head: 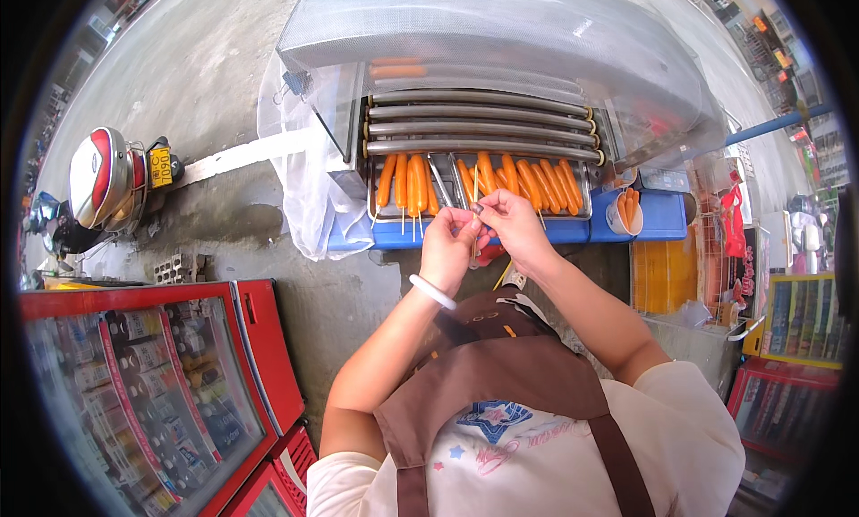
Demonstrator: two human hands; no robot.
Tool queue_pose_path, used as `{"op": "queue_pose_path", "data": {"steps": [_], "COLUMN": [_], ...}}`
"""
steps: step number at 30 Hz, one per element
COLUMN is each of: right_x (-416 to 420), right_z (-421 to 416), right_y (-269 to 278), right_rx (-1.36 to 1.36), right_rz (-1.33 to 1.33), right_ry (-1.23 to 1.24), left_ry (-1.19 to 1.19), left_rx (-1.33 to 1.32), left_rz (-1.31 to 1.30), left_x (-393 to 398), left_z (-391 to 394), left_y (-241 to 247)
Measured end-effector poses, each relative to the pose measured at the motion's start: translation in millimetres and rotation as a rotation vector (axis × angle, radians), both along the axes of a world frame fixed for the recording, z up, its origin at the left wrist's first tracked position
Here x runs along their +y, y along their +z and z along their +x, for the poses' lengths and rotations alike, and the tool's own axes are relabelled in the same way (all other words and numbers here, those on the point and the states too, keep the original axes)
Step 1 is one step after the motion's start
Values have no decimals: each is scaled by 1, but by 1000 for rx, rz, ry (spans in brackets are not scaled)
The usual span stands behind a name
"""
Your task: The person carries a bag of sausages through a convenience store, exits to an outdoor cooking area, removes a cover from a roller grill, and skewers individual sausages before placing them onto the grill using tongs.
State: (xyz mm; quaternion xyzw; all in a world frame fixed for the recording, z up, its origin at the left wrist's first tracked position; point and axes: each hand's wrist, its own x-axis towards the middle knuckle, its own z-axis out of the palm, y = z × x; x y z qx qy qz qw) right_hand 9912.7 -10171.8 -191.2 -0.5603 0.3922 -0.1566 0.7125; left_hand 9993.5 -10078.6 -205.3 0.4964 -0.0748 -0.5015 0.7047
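My left hand (456, 238), with a white bangle on its wrist, and my right hand (513, 222) meet in front of a metal tray (582, 216). Between the fingertips of both hands a thin wooden skewer (476, 181) stands roughly upright, its upper end over the tray. A small dark piece (477, 208) shows at my right fingertips; I cannot tell what it is. Several orange sausages (416, 181), some on sticks, lie in the tray beside metal tongs (441, 180). Behind them are the steel rollers (480, 129) of a roller grill. My fingers partly hide the skewer.
A paper cup (624, 212) of sausages stands at the right on the blue table (661, 215). A translucent cover (496, 20) drapes the grill. A red glass-door drinks cooler (255, 356) is at the lower left; a scooter (100, 181) stands farther left. Shelves and crates are at the right.
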Motion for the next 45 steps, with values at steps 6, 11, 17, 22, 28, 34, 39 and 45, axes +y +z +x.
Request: {"op": "queue_pose_path", "data": {"steps": [6,11,17,22,28,34,39,45], "right_x": [-22,-104,-182,-212,-227,-223,-228,-235], "right_z": [25,69,147,175,178,182,189,210], "right_y": [12,17,-4,-32,-49,-54,-60,-81], "right_rx": [-40,241,322,588,543,523,568,400], "right_rz": [7,-804,-1364,-1378,-1427,-1382,-1356,-1287], "right_ry": [-125,50,214,134,89,99,94,198], "left_ry": [32,233,329,123,2,27,-103,-50], "left_rx": [-97,-1115,-1493,-1496,-1466,-1519,-1440,-1422], "left_rz": [62,341,665,762,902,952,988,985], "left_x": [-13,-47,-107,-138,-144,-148,-151,-156], "left_z": [17,85,177,198,194,204,205,207], "left_y": [1,1,-5,-2,14,5,9,5]}}
